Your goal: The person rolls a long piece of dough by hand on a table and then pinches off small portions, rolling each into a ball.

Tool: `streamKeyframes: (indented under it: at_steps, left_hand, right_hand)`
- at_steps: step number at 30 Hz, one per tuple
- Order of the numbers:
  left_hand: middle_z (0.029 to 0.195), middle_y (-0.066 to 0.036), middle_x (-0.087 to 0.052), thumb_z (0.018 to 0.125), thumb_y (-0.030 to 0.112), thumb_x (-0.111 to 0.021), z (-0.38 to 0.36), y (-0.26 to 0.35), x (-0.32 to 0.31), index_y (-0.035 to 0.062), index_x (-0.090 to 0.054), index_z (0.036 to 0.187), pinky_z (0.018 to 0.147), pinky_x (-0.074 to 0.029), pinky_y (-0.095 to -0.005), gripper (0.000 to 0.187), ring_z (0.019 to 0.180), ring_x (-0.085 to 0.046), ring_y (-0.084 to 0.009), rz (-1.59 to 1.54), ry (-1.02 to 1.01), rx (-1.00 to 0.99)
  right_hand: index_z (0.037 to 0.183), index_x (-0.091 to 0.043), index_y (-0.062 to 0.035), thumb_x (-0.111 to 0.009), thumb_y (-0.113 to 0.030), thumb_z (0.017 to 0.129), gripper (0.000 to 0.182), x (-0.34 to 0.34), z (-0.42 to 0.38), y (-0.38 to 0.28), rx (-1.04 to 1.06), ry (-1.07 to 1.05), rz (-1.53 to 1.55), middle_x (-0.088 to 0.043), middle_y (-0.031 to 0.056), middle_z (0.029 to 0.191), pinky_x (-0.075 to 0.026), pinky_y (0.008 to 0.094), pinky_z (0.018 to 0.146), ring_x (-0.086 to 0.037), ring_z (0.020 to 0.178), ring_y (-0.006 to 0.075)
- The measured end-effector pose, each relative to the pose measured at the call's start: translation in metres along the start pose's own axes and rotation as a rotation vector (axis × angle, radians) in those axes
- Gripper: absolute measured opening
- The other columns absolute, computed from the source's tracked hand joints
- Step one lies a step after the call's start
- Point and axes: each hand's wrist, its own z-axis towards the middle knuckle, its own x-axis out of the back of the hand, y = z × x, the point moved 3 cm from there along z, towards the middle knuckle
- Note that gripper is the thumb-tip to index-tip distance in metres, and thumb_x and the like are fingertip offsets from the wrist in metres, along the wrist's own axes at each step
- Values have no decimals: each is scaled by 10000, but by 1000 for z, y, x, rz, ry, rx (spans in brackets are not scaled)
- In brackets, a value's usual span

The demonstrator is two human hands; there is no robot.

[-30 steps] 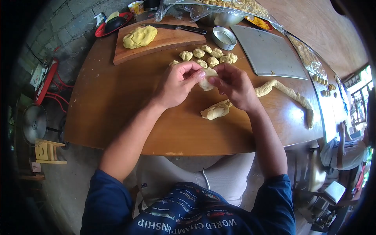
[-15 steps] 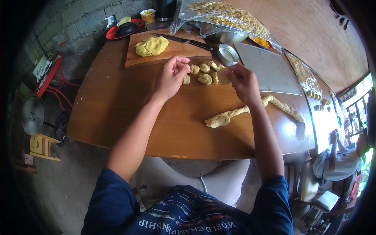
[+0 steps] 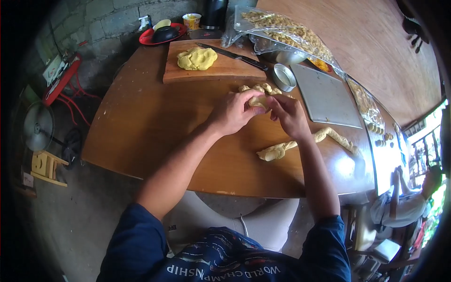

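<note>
My left hand [image 3: 236,113] is closed around a small pale-yellow piece of dough [image 3: 257,101] above the table. My right hand [image 3: 290,115] meets it from the right, its fingers pinched at the dough's edge. Just behind the hands lie several small dough lumps [image 3: 266,88], partly hidden by my fingers. A long twisted dough rope [image 3: 277,151] lies on the table, passing behind my right forearm. On a wooden cutting board [image 3: 171,70] rests a larger yellow dough mass [image 3: 197,58], beside a black-handled knife [image 3: 235,56].
A round metal tin [image 3: 284,77] and a flat metal tray [image 3: 326,96] stand to the right. Behind them is a plastic-covered tray of food pieces [image 3: 286,32]. A red plate with a black bowl [image 3: 165,33] sits at the back left. Another person [image 3: 404,207] sits far right.
My hands were apart, the right one holding a thin pale flat piece. Now they have come together at the piece of dough. The view has shifted slightly.
</note>
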Motion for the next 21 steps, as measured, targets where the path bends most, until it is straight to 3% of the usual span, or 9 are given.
streamKeyframes:
  at_steps: [5, 9, 11, 12, 14, 15, 16, 18, 21]
  left_hand:
    - [839, -114, -764, 1093, 267, -688, 0, -5, 0, 9, -764, 1157, 722, -572, -346, 276, 718, -705, -174, 7, 56, -45]
    - [876, -58, -737, 1135, 301, -618, 0, -8, 1, 31, -740, 1186, 695, -551, -307, 300, 747, -679, -116, -64, -5, 78]
    - [1023, -26, -713, 1151, 295, -579, -1, -16, -6, 89, -621, 1427, 702, -537, -271, 347, 801, -649, -80, -304, -147, 220]
    - [1023, -26, -713, 1151, 295, -579, -2, -12, -9, 89, -621, 1427, 702, -537, -271, 347, 801, -649, -80, -301, -156, 219]
    - [978, -25, -662, 1145, 229, -558, -9, -4, -15, 128, -447, 1580, 673, -552, -305, 459, 755, -625, -84, -463, -177, 286]
    - [1109, -64, -673, 1142, 222, -540, -9, -4, -17, 164, -277, 1685, 716, -560, -309, 607, 791, -648, -110, -464, -263, 278]
    - [1109, -64, -673, 1142, 222, -540, -9, -4, -18, 164, -277, 1685, 716, -560, -309, 607, 791, -648, -110, -463, -273, 280]
    - [1305, -84, -659, 1147, 247, -487, -13, 2, -21, 140, -232, 1712, 815, -568, -299, 629, 930, -679, -137, -641, -337, 316]
    - [1327, -85, -650, 1164, 314, -479, -12, 3, -12, 105, -380, 1665, 845, -571, -315, 551, 978, -708, -160, -607, -326, 367]
  right_hand:
    - [1312, -693, 32, -731, -249, 1081, 365, -20, -20, 29, 85, -90, 224, -753, 49, 940, -526, 280, 711, -611, 765, 73]
    - [1331, -653, 15, -804, -215, 1023, 412, -19, -23, 15, 138, -23, 73, -738, 69, 948, -533, 298, 687, -633, 747, 105]
    - [1342, -634, 5, -820, -227, 1009, 447, -21, -27, 7, 156, 20, 145, -735, 81, 969, -538, 305, 680, -650, 739, 121]
    - [1354, -615, -5, -836, -239, 994, 483, -19, -29, 4, 174, 55, 206, -732, 94, 991, -542, 312, 673, -666, 731, 138]
    - [1373, -592, -35, -835, -201, 978, 493, -12, -29, 4, 143, 33, 167, -723, 114, 1021, -556, 335, 673, -694, 730, 171]
    - [1383, -588, -23, -811, -149, 988, 471, -9, -28, 4, 140, 14, 93, -705, 89, 1008, -545, 316, 690, -677, 745, 143]
    - [1393, -585, -11, -786, -96, 998, 452, -8, -28, 5, 133, -6, 19, -687, 65, 995, -534, 297, 708, -660, 760, 116]
    - [1364, -610, -18, -779, -68, 981, 422, -5, -27, 10, 131, 35, 4, -705, 72, 1015, -545, 306, 692, -675, 760, 133]
    - [1278, -648, -39, -775, -51, 965, 338, 1, -28, 6, 212, 98, -20, -736, 100, 1112, -572, 317, 711, -699, 785, 159]
